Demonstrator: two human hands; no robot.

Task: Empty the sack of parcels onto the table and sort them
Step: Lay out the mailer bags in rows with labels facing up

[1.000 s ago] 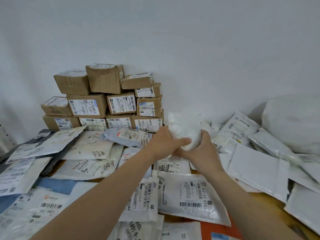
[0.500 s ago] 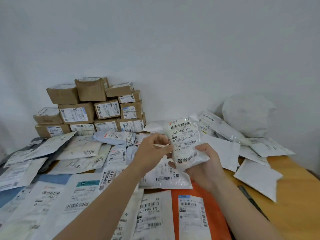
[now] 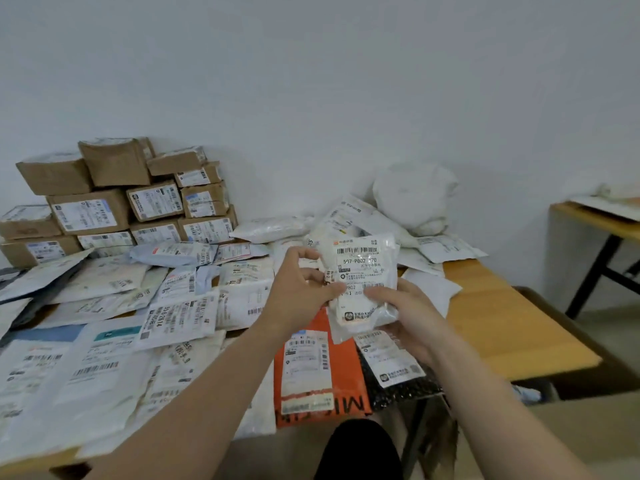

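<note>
A person holds a small white parcel (image 3: 362,271) upright in both hands above a wooden table (image 3: 512,327), its printed label and barcode facing the camera. The left hand (image 3: 301,289) pinches the parcel's left edge between thumb and curled fingers, while the right hand (image 3: 412,317) grasps its lower right corner from beneath, thumb laid across the front. The parcel hangs clear of the tabletop, just above an orange mailer (image 3: 311,382) and a black mailer (image 3: 401,384) that lie side by side at the near edge, each bearing a white label. Flat mailers (image 3: 104,358) in white and pale blue, overlapping one another, cover the left part of the table. Behind them, brown boxes (image 3: 121,202) are stacked in rows against the white wall (image 3: 311,81). A bulging white sack (image 3: 412,195) sits at the far side of the table near the wall, with more white parcels strewn before it. A second table (image 3: 595,220) stands well apart at the right.
</note>
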